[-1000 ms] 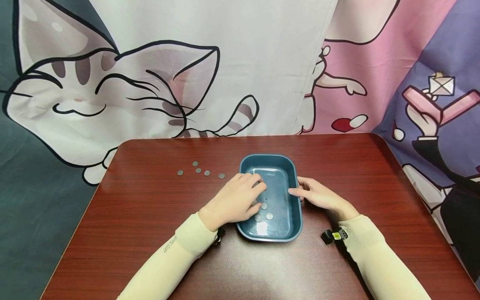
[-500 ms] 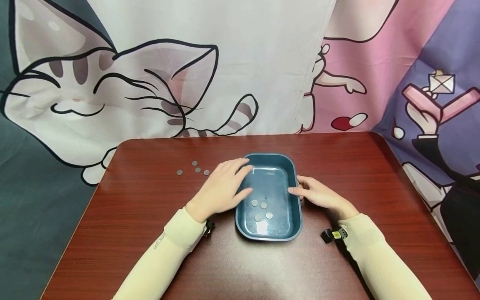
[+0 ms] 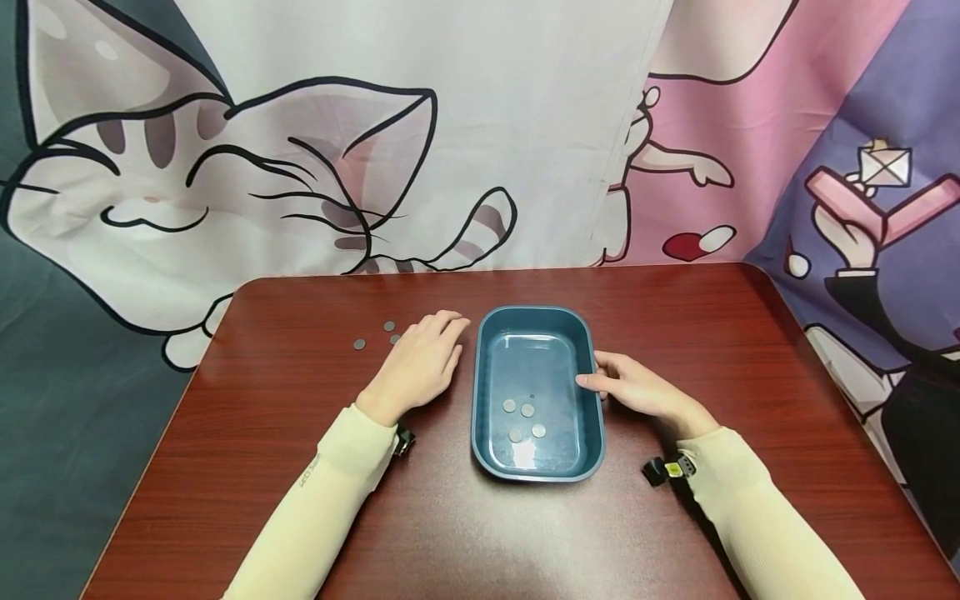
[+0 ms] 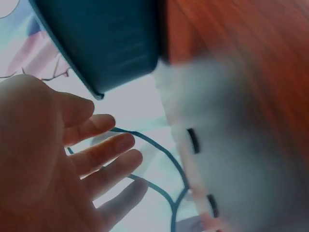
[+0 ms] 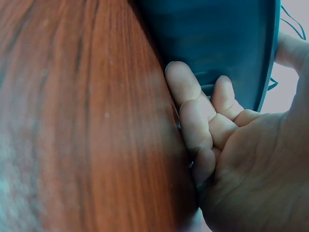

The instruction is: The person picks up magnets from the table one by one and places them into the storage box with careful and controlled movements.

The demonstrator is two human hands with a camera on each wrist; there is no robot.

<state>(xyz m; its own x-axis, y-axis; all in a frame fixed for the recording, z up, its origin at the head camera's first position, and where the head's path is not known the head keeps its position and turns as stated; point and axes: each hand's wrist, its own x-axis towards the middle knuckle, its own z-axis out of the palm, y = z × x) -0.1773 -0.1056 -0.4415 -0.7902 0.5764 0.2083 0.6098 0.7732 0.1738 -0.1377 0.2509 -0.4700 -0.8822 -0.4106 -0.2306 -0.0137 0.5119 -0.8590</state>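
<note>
A blue rectangular plastic tray (image 3: 537,477) stands on the table, with several small silvery coins (image 3: 528,411) lying in its near half. My right hand (image 3: 637,387) grips the tray's right wall, thumb over the rim; the right wrist view shows its other fingers (image 5: 195,123) bent against the outer side. Left of the tray, my left hand (image 3: 418,362) is over the table with its fingers loosely bent and nothing in them. More coins (image 3: 360,344) lie beside and beyond it, one partly covered by the hand. Two coins (image 4: 193,140) show on the table in the left wrist view.
The reddish-brown wooden table (image 3: 675,325) ends at a rounded far edge. Behind it hangs a cartoon-printed cloth (image 3: 555,167). A small black wrist device (image 3: 656,472) sits under the right sleeve, another (image 3: 405,440) at the left cuff.
My left hand has come out of the tray and moved left over the table, passing over some of the coins there. The right hand and tray have stayed in place.
</note>
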